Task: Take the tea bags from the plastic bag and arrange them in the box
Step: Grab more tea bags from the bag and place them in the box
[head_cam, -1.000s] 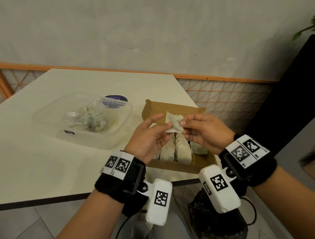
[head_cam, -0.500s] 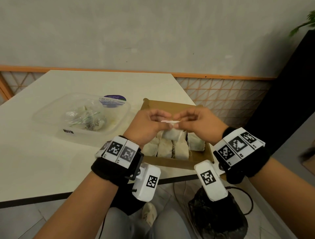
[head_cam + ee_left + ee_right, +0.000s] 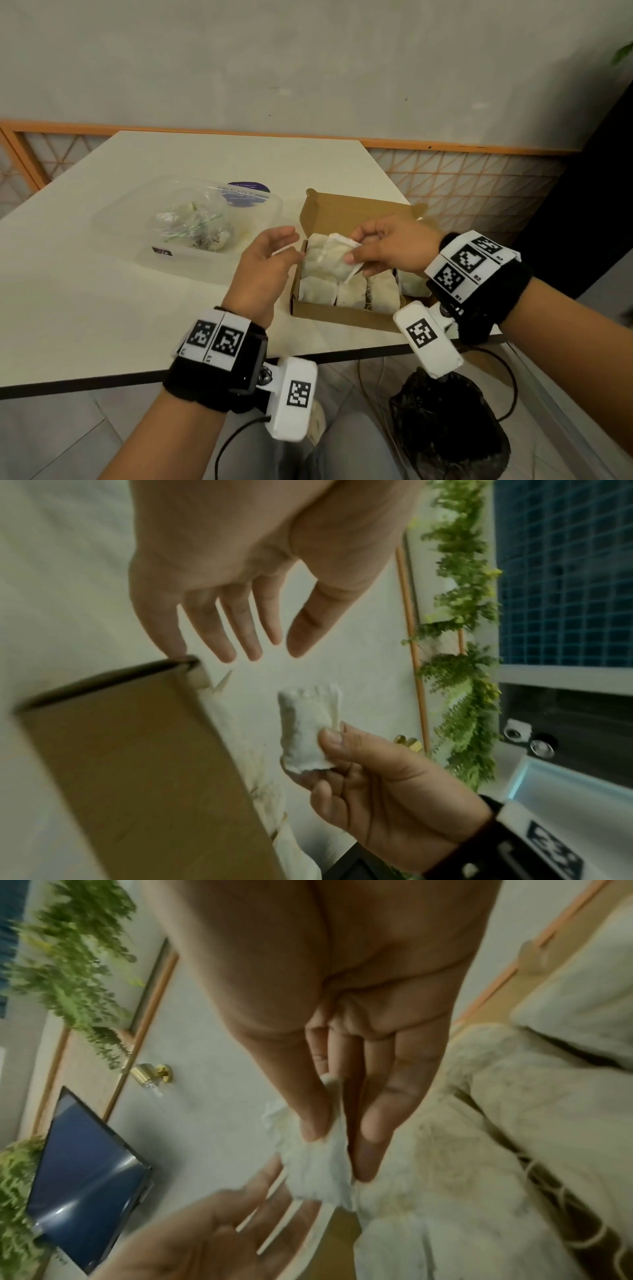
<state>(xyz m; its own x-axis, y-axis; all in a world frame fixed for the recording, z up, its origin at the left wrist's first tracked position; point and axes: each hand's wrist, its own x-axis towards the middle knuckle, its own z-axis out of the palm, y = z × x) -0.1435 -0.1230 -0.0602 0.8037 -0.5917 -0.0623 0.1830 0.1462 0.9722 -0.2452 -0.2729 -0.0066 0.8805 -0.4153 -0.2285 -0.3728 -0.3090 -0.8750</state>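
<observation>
A brown cardboard box (image 3: 346,209) stands open near the table's right front corner, with several white tea bags (image 3: 349,291) lined up inside. My right hand (image 3: 383,246) pinches one white tea bag (image 3: 334,253) between thumb and fingers above the box's left part; the same tea bag (image 3: 308,731) shows in the left wrist view, and the tea bag (image 3: 318,1153) in the right wrist view. My left hand (image 3: 270,253) hovers open just left of the box, fingers relaxed, holding nothing. The crumpled plastic bag (image 3: 191,222) lies to the left.
The plastic bag sits in a clear plastic tub (image 3: 212,260) with a purple-labelled lid (image 3: 248,193) behind it. The white table (image 3: 102,291) ends just in front of the box. A black bag (image 3: 448,425) lies on the floor below the right wrist.
Both hands held the tea bag together over the box half a second ago. My left hand has let go and drawn back leftward, opening. The right hand keeps the tea bag.
</observation>
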